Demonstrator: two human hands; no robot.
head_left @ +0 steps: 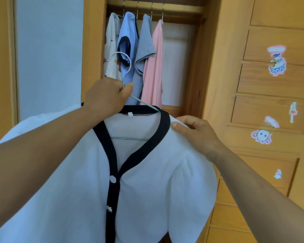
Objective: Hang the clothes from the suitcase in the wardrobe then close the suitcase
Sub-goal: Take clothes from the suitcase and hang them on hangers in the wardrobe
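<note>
The white top (pixel 147 181) with dark trim hangs on a pale hanger (pixel 128 67) in front of the wardrobe (pixel 197 50); the left hand (pixel 107 95) grips the hanger's neck, the right hand (pixel 195 132) pinches the top's shoulder, four garments (pixel 147 50) hanging inside the wardrobe

Four garments (pixel 142 55) are crowding the left of the wardrobe rail (pixel 154 10); bare rail is showing right of the pink top (pixel 155 67), wide enough for a hand.
</note>
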